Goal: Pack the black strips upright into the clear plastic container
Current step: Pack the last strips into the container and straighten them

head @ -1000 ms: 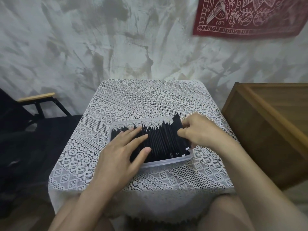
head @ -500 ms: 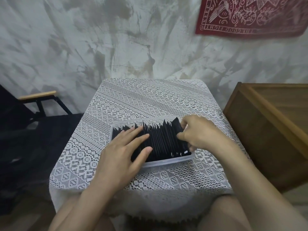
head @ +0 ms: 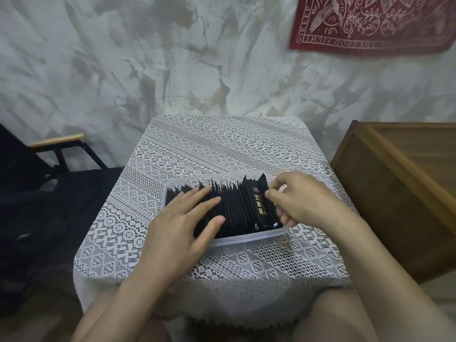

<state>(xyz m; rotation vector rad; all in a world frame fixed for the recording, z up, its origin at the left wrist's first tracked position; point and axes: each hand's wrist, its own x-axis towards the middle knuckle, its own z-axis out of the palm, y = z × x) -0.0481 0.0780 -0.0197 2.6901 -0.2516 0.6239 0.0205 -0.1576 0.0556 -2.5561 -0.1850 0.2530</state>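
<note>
Head view: left hand [head: 182,223] lies flat, steadying the black strips [head: 232,211] packed in the clear plastic container [head: 246,239] on the tabletop [head: 222,144], while the right hand [head: 301,201] pinches the tilted end strip [head: 259,206], which likely needs nudging upright next.

Left hand [head: 180,225] is laid flat, palm down, fingers straight and slightly spread, thumb out to the side. Right hand [head: 303,201] is curled, end strip [head: 259,203] pinched between thumb and bent fingers. Both forearms are bare and extended forward.
</note>
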